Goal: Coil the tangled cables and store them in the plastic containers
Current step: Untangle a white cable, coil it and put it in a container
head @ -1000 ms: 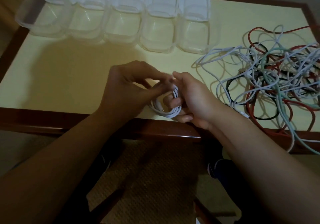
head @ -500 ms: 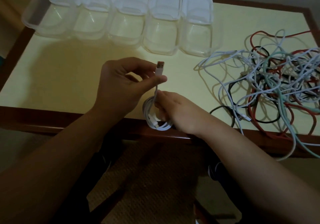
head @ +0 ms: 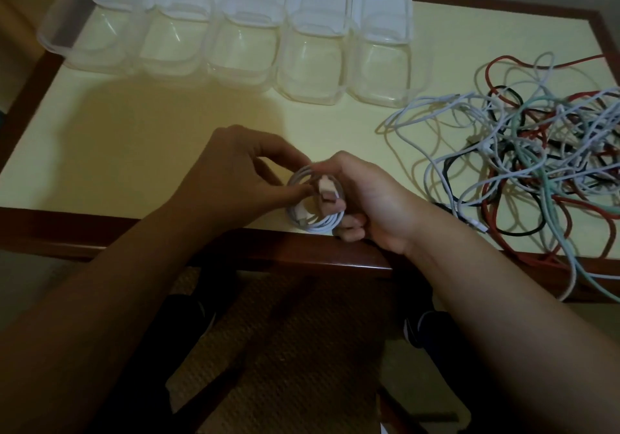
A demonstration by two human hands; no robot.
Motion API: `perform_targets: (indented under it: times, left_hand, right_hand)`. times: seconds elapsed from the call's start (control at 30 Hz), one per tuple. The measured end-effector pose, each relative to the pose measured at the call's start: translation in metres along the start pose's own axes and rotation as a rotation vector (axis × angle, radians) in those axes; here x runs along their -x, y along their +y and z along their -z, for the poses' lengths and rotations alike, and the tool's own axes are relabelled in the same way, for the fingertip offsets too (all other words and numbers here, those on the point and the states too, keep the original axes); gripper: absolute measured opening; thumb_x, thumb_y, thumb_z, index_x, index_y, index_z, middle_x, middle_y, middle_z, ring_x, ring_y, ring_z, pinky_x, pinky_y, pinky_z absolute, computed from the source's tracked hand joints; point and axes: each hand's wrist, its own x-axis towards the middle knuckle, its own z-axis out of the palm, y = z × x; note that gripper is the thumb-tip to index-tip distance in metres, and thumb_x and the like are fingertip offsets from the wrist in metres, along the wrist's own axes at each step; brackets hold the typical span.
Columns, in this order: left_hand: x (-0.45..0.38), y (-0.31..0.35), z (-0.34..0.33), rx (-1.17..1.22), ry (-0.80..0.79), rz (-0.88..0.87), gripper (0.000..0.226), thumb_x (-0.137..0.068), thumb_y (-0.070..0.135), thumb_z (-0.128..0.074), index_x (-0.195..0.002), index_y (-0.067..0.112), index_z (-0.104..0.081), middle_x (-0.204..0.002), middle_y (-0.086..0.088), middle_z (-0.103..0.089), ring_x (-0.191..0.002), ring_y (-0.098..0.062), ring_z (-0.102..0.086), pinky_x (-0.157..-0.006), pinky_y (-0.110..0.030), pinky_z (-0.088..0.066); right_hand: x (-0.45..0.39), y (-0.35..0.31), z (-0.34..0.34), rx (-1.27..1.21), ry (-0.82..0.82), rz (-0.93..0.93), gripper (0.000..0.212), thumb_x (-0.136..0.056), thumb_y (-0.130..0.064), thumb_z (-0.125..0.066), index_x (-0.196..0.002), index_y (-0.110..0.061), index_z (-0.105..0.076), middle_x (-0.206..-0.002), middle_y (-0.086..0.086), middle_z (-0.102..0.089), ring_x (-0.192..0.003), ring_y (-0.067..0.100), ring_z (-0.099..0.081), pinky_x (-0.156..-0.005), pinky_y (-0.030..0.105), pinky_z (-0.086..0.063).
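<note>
Hands meet at the table's point(head: 100, 151) near edge: right hand point(head: 365, 205) grips the coiled white cable point(head: 315, 222), left hand point(head: 231, 178) pinches its loop; tangled cables point(head: 536, 165) heaped by the right edge.

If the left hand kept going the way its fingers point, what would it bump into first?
The left hand points rightward, so it would probably meet the coiled white cable first, which its fingers already touch, and just behind that the right hand gripping the coil. Depth is hard to judge from this one view.
</note>
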Motion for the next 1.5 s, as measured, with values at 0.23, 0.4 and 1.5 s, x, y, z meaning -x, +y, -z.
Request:
perform_targets:
  times: [0.23, 0.4, 1.5]
  left_hand:
    - [-0.001, 0.008, 0.0, -0.205, 0.041, -0.059, 0.01, -0.077, 0.019, -0.086, -0.086, 0.023, -0.082, -0.071, 0.025, -0.069, -0.057, -0.001, -0.068, -0.058, -0.005, -0.041]
    - [-0.001, 0.006, -0.002, -0.248, 0.063, -0.063, 0.008, -0.074, 0.018, -0.085, -0.08, 0.02, -0.081, -0.07, 0.017, -0.071, -0.063, 0.001, -0.067, -0.06, -0.006, -0.042]
    - [-0.004, -0.007, -0.001, -0.146, 0.285, -0.013, 0.008, -0.079, 0.019, -0.084, -0.084, 0.015, -0.081, -0.073, 0.01, -0.074, -0.06, -0.003, -0.069, -0.057, -0.009, -0.046]
  right_hand:
    - [0.005, -0.004, -0.007, 0.317, 0.189, 0.034, 0.011, -0.102, -0.02, -0.053, -0.101, -0.01, -0.056, -0.08, 0.019, -0.056, -0.047, 0.021, -0.045, -0.049, 0.033, -0.048]
    - [0.021, -0.015, 0.008, 0.974, 0.422, 0.211, 0.013, -0.092, -0.041, -0.075, -0.091, -0.029, -0.069, -0.092, -0.006, -0.071, -0.063, 0.004, -0.061, -0.064, 0.028, -0.051]
    - [0.007, -0.006, 0.012, 0.721, 0.54, 0.376, 0.032, -0.085, -0.052, -0.081, -0.112, -0.036, -0.074, -0.089, -0.014, -0.072, -0.064, 0.002, -0.064, -0.065, 0.018, -0.049]
